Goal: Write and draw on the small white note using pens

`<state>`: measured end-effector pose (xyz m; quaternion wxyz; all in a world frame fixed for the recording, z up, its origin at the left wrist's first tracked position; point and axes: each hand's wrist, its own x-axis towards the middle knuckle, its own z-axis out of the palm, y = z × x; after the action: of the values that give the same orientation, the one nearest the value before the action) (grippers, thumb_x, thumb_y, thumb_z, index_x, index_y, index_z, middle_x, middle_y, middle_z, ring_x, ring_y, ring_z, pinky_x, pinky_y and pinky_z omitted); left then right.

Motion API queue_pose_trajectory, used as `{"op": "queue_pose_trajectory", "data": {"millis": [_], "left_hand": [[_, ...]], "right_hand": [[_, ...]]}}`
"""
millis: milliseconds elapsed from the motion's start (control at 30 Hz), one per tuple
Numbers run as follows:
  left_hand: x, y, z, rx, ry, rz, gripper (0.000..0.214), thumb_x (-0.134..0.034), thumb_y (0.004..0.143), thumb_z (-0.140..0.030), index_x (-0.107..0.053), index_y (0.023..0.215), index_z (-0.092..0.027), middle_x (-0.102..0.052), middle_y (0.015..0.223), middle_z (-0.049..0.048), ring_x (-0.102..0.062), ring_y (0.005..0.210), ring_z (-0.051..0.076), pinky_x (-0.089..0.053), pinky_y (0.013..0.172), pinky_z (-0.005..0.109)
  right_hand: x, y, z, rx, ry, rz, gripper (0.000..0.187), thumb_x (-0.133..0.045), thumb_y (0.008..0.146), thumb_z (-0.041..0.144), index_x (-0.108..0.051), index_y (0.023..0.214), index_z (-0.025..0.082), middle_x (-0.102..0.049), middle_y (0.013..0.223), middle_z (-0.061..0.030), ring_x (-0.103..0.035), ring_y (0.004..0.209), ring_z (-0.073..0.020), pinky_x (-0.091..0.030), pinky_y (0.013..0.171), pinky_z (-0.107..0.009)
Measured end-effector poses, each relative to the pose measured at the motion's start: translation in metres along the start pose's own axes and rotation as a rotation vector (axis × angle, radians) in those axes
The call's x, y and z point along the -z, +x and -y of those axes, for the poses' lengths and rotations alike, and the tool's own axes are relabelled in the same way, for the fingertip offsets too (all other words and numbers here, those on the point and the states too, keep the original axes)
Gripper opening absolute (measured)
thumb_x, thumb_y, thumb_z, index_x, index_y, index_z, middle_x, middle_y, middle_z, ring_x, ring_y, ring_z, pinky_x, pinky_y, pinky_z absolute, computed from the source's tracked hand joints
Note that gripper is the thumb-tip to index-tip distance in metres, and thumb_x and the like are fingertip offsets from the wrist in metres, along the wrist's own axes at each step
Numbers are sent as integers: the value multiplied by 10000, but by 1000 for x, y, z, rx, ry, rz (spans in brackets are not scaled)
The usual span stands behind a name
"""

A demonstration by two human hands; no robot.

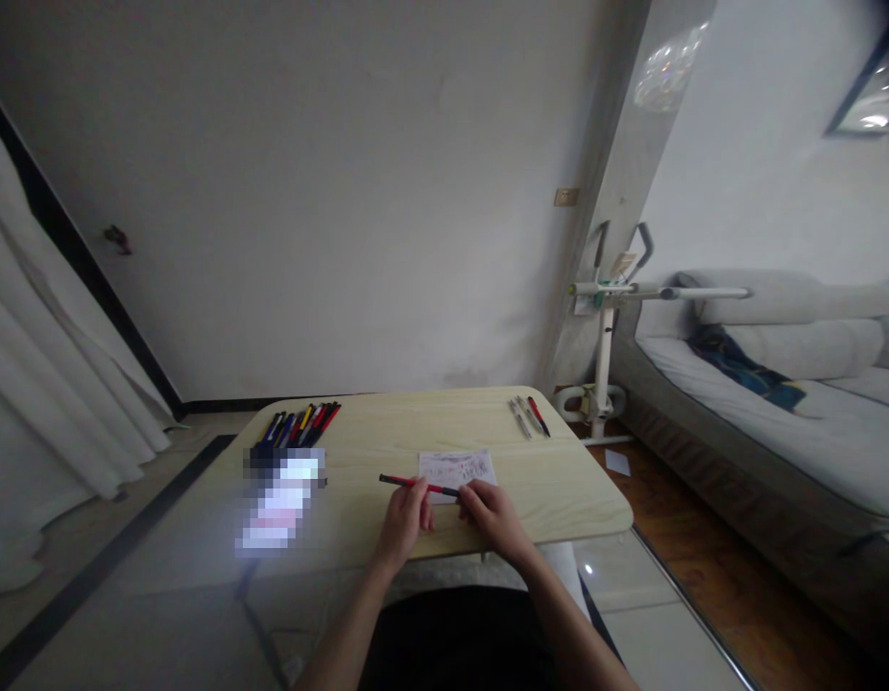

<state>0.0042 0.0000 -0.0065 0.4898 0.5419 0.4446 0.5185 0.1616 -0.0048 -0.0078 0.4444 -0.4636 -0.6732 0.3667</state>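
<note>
Where the near edge of the pale wooden desk (pixel 560 499) meets the person's lap, the two hands sit close together. The left hand (pixel 405 523) curls its fingers onto the barrel of a red pen (pixel 420 483), and the right hand (pixel 493 516) pinches the same pen at its right end. The pen lies almost level just above the desk, its free end pointing left. Just beyond the right hand, a small sheet of paper (pixel 457 466) with reddish marks lies flat on the desk. What lies to the left of the hands cannot be told, since that patch is blurred out. Farther back, at the far left corner, a row of coloured pens (pixel 300 424) in blue, yellow, red and black lies side by side. At the far right corner lie three more pens (pixel 529 416), well apart from the paper. Behind the desk rises a plain white wall (pixel 344 192), with a white curtain (pixel 48 403) to the left and a white metal stand (pixel 603 336) beside a grey sofa (pixel 776 413) to the right.
</note>
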Motion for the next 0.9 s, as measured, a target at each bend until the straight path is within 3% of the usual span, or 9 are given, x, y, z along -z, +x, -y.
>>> {"op": "queue_pose_trajectory", "data": {"millis": [767, 900], "left_hand": [[-2, 1, 3, 17, -20, -5, 372, -487, 736, -428, -404, 465, -188, -356, 332, -57, -398, 339, 106, -335, 394, 228], [-1, 1, 4, 5, -3, -6, 421, -433, 767, -433, -386, 427, -191, -356, 325, -46, -404, 340, 107, -346, 420, 234]], "right_hand": [[-1, 1, -3, 3, 4, 3, 370, -382, 838, 409, -557, 654, 140, -556, 559, -8, -494, 514, -104, -367, 509, -200], [-1, 1, -4, 18, -16, -10, 381, -383, 837, 411, -563, 641, 138, -557, 560, -9, -496, 525, -105, -366, 521, -202]]}}
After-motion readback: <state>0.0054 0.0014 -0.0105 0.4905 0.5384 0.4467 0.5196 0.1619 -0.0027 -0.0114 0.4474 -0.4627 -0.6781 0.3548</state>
